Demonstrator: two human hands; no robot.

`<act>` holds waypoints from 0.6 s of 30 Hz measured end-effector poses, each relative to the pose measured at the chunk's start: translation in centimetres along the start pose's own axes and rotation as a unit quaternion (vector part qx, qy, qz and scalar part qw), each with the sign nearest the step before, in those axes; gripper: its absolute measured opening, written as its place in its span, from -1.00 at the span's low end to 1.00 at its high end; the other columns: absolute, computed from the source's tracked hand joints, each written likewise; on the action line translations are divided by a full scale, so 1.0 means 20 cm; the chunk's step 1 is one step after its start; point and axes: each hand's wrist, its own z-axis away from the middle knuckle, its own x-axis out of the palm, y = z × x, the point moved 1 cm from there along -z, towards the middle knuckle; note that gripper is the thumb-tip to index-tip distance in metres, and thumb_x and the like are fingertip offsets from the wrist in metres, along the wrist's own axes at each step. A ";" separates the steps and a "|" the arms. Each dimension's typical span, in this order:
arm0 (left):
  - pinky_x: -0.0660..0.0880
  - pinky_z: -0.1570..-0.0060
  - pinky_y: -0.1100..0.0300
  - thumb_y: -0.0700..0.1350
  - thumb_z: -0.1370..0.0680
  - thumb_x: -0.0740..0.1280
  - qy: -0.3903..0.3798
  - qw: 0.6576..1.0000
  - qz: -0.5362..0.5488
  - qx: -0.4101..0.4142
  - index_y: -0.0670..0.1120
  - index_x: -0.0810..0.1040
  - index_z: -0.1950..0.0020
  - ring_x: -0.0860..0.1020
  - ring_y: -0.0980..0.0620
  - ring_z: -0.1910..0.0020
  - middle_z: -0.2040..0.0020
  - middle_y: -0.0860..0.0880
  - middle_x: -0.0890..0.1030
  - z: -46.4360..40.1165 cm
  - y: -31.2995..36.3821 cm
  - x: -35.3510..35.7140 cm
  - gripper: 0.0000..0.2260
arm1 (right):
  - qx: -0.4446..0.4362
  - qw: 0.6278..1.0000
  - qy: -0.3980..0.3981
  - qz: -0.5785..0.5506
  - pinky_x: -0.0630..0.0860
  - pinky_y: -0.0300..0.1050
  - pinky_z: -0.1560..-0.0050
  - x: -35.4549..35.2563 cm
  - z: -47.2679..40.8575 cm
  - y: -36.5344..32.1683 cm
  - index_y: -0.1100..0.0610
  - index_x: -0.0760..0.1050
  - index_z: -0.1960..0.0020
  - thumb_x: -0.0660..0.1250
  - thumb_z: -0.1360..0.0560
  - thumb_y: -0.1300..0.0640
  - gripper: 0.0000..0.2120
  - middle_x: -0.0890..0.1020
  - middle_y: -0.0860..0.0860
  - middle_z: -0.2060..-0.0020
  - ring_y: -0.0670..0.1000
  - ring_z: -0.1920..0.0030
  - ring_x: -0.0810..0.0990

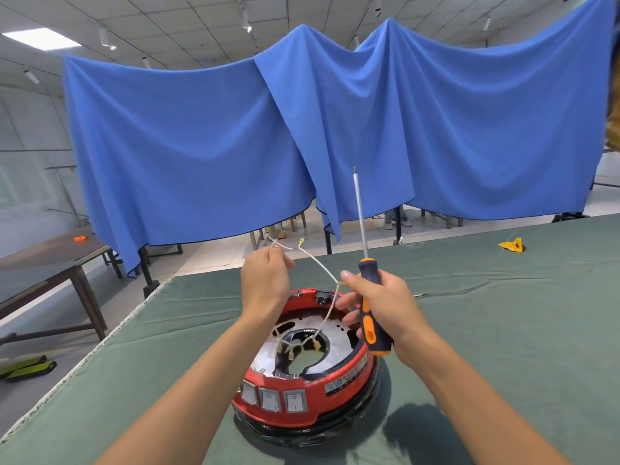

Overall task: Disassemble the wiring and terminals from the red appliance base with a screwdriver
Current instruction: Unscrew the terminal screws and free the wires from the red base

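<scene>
With the left hand (265,280) pinching the raised white wire (318,263) and the right hand (375,307) clasping the upright screwdriver (367,280), the person should draw the wire up gently from the red base (302,397) on the green table (503,313), freeing snagged terminals (303,345) without jerking.

Setting: large indoor workshop or industrial hall set up as disassembly workstation. Evidence: wide work table (503,297) covered with green felt-like cloth; blue fabric backdrop (335,129) hung behind table as screen; suspended panel ceiling (167,21) with flush light panel and tube fixtures; pale tiled floor; second plain table (50,263) on metal legs at left; chair and table legs visible beneath backdrop hem.
</scene>
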 end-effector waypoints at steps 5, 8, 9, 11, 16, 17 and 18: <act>0.12 0.50 0.25 -0.19 -0.59 0.09 0.002 0.959 0.158 -0.235 -0.15 0.46 0.32 0.18 0.03 0.52 0.46 -0.05 0.29 -0.03 0.03 -0.02 -0.69 | 0.038 0.993 -0.081 -0.073 0.43 -0.20 0.53 0.03 0.03 -0.03 0.27 0.47 0.12 0.20 -0.41 0.43 -0.86 0.70 0.23 0.15 0.06 0.60 0.44; 0.06 0.63 0.39 -0.23 -0.59 0.05 0.001 0.912 0.248 -0.328 -0.16 0.41 0.26 0.12 0.10 0.62 0.47 -0.01 0.23 -0.03 0.03 -0.04 -0.73 | 0.023 0.989 -0.129 -0.072 0.42 -0.20 0.55 0.05 0.05 -0.01 0.23 0.54 0.17 0.32 -0.43 0.37 -0.92 0.70 0.20 0.15 0.05 0.59 0.47; 0.05 0.65 0.42 -0.25 -0.59 0.04 0.002 0.899 0.271 -0.346 -0.17 0.40 0.26 0.11 0.12 0.65 0.48 0.00 0.23 -0.02 0.02 -0.03 -0.73 | 0.010 0.990 -0.128 -0.055 0.42 -0.20 0.56 0.05 0.05 -0.01 0.22 0.57 0.18 0.39 -0.42 0.32 -0.96 0.70 0.17 0.19 0.04 0.58 0.49; 0.04 0.66 0.44 -0.24 -0.61 0.02 -0.007 0.877 0.308 -0.368 -0.18 0.39 0.26 0.10 0.16 0.70 0.53 0.01 0.23 0.00 0.01 -0.01 -0.71 | -0.022 0.995 -0.102 -0.004 0.42 -0.20 0.56 0.06 0.04 0.00 0.24 0.57 0.16 0.46 -0.41 0.27 -0.92 0.69 0.09 0.30 0.03 0.58 0.51; 0.05 0.67 0.44 -0.25 -0.62 0.00 -0.010 0.864 0.326 -0.384 -0.23 0.41 0.21 0.10 0.17 0.74 0.64 0.04 0.23 0.04 0.03 0.06 -0.71 | -0.061 0.994 -0.078 0.044 0.41 -0.19 0.56 0.06 0.04 0.03 0.26 0.58 0.14 0.51 -0.39 0.17 -0.82 0.63 0.01 0.42 0.03 0.57 0.50; 0.04 0.67 0.44 -0.26 -0.62 -0.01 -0.005 0.861 0.329 -0.387 -0.23 0.41 0.22 0.10 0.17 0.73 0.61 0.03 0.24 0.04 0.02 0.06 -0.71 | -0.058 0.994 -0.084 0.034 0.42 -0.19 0.56 0.06 0.05 0.03 0.24 0.59 0.14 0.51 -0.38 0.12 -0.80 0.65 0.03 0.37 0.03 0.57 0.51; 0.04 0.67 0.44 -0.28 -0.61 -0.02 0.000 0.856 0.336 -0.392 -0.23 0.40 0.23 0.09 0.17 0.73 0.58 0.02 0.23 0.03 0.02 0.07 -0.71 | -0.054 0.994 -0.092 0.016 0.42 -0.19 0.56 0.06 0.05 0.02 0.22 0.59 0.14 0.51 -0.36 0.05 -0.75 0.68 0.05 0.31 0.03 0.56 0.52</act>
